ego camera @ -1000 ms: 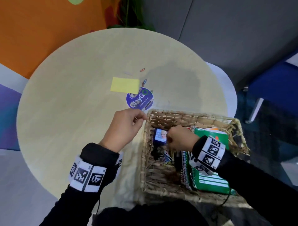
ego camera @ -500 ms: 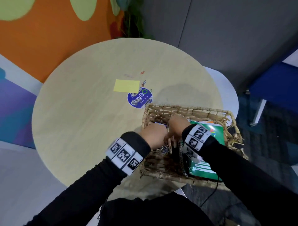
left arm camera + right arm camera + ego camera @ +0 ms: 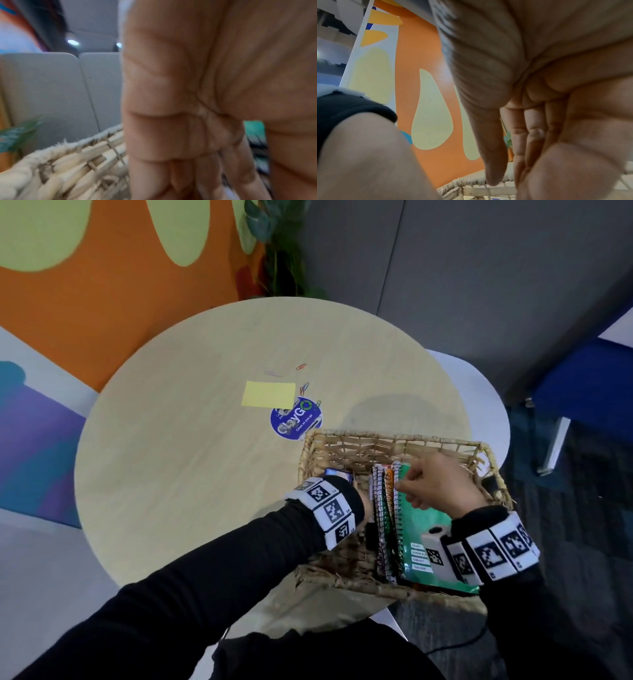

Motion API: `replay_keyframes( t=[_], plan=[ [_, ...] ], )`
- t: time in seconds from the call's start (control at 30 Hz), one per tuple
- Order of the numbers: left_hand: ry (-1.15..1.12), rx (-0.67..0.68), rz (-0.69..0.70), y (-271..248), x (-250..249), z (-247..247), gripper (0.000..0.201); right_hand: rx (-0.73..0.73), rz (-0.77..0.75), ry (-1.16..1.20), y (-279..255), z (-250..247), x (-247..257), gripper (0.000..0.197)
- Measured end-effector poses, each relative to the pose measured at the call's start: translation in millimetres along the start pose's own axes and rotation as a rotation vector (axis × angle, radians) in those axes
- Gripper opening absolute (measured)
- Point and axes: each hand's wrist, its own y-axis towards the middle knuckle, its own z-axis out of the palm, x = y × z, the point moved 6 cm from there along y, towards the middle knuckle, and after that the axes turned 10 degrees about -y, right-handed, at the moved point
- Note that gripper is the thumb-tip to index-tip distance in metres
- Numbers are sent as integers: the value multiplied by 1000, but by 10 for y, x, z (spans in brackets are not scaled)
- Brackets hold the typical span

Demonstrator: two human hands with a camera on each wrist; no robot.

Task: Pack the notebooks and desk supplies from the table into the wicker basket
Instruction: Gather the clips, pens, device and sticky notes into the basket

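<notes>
The wicker basket [image 3: 394, 437] stands at the table's near right edge. Several spiral notebooks [image 3: 383, 508] stand on edge inside it, beside a green notebook [image 3: 422, 529]. My right hand [image 3: 435, 487] is over the green notebook with its fingertips on the spiral edges; the right wrist view shows its fingers [image 3: 494, 148] fairly straight, holding nothing. My left hand [image 3: 365, 504] reaches into the basket's left part, mostly hidden under its wristband. In the left wrist view its fingers [image 3: 188, 173] point straight down beside the basket wall [image 3: 68, 162]. A small blue item [image 3: 337, 474] lies there.
On the round table [image 3: 178, 474] lie a yellow sticky pad [image 3: 268, 394], a few loose paper clips [image 3: 304, 387] and a round blue sticker [image 3: 296, 419]. A white seat [image 3: 486, 405] sits behind the table, and a plant [image 3: 281, 251] stands against the orange wall.
My left hand moved from the table beside the basket down into it. My right hand shifted right from the blue item to the notebooks' spiral edges.
</notes>
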Motion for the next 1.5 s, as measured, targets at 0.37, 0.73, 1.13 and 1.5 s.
replay_keyframes(
  t=[0.37,0.73,1.13,1.5],
  plan=[
    [-579,-721,64,-269,1693,-1231,22,-111,-223,-21,666,-637,620,13],
    [-544,-703,-270,790,3318,-1689,41,-25,-381,-267,2693,-351,2007,19],
    [-690,-708,-347,1141,3704,-1663,21,149,-309,-389,3606,578,2643,32],
    [-760,-788,-317,856,3608,-1505,15,144,-280,-392,3838,724,2730,19]
  ],
)
